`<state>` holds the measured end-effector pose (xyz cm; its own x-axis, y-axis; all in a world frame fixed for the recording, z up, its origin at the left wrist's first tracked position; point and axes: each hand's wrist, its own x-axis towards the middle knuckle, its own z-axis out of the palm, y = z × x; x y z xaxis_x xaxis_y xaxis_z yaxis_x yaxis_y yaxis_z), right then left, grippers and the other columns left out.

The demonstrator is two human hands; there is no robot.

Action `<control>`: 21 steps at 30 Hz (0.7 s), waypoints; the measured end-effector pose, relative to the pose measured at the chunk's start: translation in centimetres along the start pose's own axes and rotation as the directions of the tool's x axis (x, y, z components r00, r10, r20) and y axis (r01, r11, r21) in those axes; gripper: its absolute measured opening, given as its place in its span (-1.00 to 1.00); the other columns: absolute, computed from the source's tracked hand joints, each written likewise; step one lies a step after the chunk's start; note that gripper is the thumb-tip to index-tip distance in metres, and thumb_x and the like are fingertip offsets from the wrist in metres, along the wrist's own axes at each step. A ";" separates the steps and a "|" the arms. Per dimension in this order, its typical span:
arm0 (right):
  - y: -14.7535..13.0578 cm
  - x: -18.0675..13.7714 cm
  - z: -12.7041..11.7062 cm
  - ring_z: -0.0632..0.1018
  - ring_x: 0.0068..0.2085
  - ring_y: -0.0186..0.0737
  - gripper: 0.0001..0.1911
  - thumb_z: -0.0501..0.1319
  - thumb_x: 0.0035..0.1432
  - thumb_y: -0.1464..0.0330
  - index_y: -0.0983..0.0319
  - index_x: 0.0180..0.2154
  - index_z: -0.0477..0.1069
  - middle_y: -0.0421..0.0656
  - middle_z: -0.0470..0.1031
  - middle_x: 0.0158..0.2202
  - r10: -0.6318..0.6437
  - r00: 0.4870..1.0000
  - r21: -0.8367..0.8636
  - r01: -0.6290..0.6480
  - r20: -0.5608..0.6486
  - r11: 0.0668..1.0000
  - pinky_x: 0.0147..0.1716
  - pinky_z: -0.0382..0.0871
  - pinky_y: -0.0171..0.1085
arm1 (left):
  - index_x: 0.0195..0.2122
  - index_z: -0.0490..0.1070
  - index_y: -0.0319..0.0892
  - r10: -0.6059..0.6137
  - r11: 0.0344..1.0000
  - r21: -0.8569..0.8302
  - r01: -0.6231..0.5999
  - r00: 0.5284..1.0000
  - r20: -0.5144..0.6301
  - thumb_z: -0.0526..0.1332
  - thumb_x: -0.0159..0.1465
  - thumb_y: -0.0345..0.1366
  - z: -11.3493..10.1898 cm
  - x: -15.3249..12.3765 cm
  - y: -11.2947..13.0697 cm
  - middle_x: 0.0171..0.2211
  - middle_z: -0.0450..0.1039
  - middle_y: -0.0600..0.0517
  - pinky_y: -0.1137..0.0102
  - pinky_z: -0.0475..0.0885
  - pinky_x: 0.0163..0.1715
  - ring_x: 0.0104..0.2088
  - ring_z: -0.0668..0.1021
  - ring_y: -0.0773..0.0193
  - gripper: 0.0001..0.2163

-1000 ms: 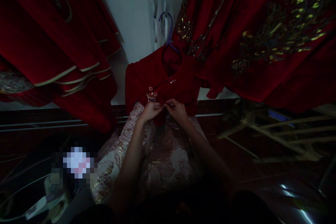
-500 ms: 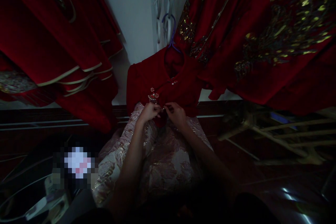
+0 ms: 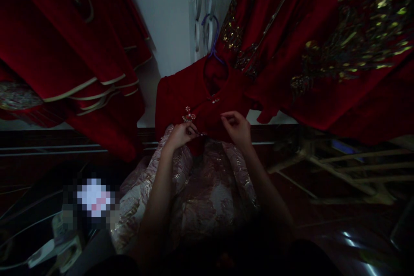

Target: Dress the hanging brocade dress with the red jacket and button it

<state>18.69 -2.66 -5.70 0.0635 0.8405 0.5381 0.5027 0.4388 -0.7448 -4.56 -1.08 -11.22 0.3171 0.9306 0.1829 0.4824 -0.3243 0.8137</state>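
Note:
A small dark red velvet jacket (image 3: 181, 95) hangs on a purple hanger (image 3: 211, 34) in front of me. A jewelled ornament (image 3: 188, 116) sits on its front flap, and a small clasp (image 3: 215, 101) shines near the collar. My left hand (image 3: 180, 134) is closed in a pinch on the flap's lower edge, just below the ornament. My right hand (image 3: 237, 127) hovers against the jacket front to the right, fingers loosely curled and apart, holding nothing. A pink and gold brocade skirt (image 3: 207, 189) hangs below the jacket, under my forearms.
Larger red garments with cream piping (image 3: 80, 69) hang on the left. A red gown with gold embroidery (image 3: 339, 51) hangs on the right. A pale metal rack (image 3: 339, 159) lies at the right on the dark glossy floor. A white wall (image 3: 168, 21) is behind.
My right hand has let go of the spot by my left hand and moved right and slightly up. My left hand keeps its pinch on the flap.

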 end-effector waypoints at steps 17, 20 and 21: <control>4.5 -2.5 4.6 0.56 -0.20 -0.19 -0.72 0.27 0.08 0.30 0.23 -0.14 0.40 -0.08 0.55 -0.25 0.024 0.929 -0.138 0.029 0.369 0.990 -0.16 0.41 -0.22 | -0.28 0.44 -0.07 0.029 0.875 0.483 0.035 0.992 -0.123 0.28 0.16 -0.19 2.5 0.4 1.2 -0.37 0.55 0.07 0.43 0.25 -0.42 -0.35 0.56 0.23 -0.86; 5.0 -2.5 5.1 0.58 -0.26 -0.22 -0.85 0.17 0.16 0.34 0.23 -0.23 0.43 -0.10 0.57 -0.30 0.077 0.936 -0.134 -0.032 0.344 0.990 -0.20 0.42 -0.25 | -0.17 0.44 -0.02 0.063 0.906 0.424 -0.011 0.992 -0.108 0.29 0.16 -0.20 2.5 0.5 0.5 -0.31 0.56 0.09 0.44 0.28 -0.38 -0.30 0.57 0.23 -0.79; 5.1 -2.5 5.1 0.58 -0.28 -0.23 -0.86 0.16 0.17 0.35 0.23 -0.24 0.44 -0.11 0.58 -0.31 0.084 0.934 -0.117 -0.046 0.348 0.992 -0.21 0.43 -0.26 | -0.17 0.44 -0.02 0.069 0.912 0.410 -0.020 0.992 -0.106 0.28 0.17 -0.21 2.5 0.5 0.4 -0.30 0.56 0.10 0.44 0.29 -0.37 -0.30 0.57 0.23 -0.80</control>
<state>16.68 -0.85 -12.86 -0.1985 0.9323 0.3024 0.5964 0.3597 -0.7176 -2.19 -1.14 -12.20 0.2612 0.9186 0.2965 0.7686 -0.3838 0.5118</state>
